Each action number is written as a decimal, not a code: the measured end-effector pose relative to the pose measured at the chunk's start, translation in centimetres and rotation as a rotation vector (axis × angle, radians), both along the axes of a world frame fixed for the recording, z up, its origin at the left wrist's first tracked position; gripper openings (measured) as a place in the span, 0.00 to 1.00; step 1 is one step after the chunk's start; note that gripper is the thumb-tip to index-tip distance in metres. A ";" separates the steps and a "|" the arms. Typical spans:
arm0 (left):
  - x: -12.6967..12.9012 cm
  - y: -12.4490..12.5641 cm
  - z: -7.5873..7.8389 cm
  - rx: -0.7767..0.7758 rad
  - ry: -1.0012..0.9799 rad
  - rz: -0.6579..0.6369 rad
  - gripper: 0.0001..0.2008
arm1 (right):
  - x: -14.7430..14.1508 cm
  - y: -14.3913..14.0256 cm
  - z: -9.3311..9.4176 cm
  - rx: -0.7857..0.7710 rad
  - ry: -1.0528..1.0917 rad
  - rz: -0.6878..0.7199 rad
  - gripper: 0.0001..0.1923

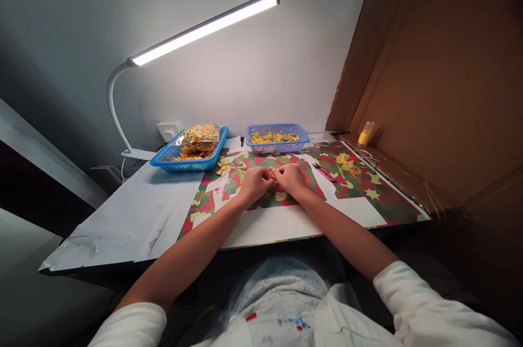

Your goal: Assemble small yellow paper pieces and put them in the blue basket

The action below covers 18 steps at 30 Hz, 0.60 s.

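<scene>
Seen from the head camera, both hands meet just above the middle of the table [122, 221], over a sheet of red, green and gold patterned paper [368, 194]. The left hand [254, 183] and the right hand [291, 178] are curled inward with fingertips almost touching, and between them they pinch a small orange-gold piece [271, 174]; it is too small to tell what it is. Both hands are closed around it, resting on or just above the paper.

At about eleven o'clock from the hands sits a blue basket [163, 162], piled with a clear bag of gold bits [200, 139]. At twelve o'clock, a little farther back, stands a second, paler blue basket [302, 137] with loose yellow pieces [273, 137] in it. Between the first basket and the left hand lie a few gold trimmings [224, 166] on the paper.

At two o'clock lies a tangle of yellow thread [347, 164], and just nearer the hands, a small red-handled tool [324, 172]. Farther out at two o'clock, a small yellow bottle [365, 133] stands upright against a brown cardboard wall [441, 74] that runs along the right side.

At ten o'clock, a white gooseneck lamp [204, 26] is clamped at the table's back edge, its lit bar reaching over the baskets. A wall socket [168, 130] shows behind the first basket.
</scene>
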State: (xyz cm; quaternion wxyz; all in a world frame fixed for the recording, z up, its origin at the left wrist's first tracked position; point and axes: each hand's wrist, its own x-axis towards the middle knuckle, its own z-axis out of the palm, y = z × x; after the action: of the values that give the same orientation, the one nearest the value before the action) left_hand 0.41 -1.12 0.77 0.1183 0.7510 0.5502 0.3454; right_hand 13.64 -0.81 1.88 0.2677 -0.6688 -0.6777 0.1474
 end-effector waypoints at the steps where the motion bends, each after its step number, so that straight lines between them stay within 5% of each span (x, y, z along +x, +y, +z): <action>1: 0.0 0.0 0.0 0.001 0.002 0.002 0.07 | 0.0 0.0 0.0 0.006 -0.009 -0.003 0.23; 6: 0.1 0.0 0.4 -0.098 -0.096 0.003 0.08 | 0.1 0.0 -0.1 0.074 -0.107 -0.003 0.21; 12: -0.5 0.4 0.8 -0.440 -0.280 -0.032 0.13 | 0.1 -0.5 0.3 0.113 -0.146 0.014 0.22; 18: -0.9 0.7 0.9 -0.616 -0.396 -0.084 0.10 | 0.5 -0.5 0.4 -0.059 -0.022 0.089 0.20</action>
State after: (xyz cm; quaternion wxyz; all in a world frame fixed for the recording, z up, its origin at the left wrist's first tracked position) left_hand -0.51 -0.44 1.65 0.4573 0.6206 0.5634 0.2972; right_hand 14.14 -1.35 2.29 0.2336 -0.6474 -0.7049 0.1717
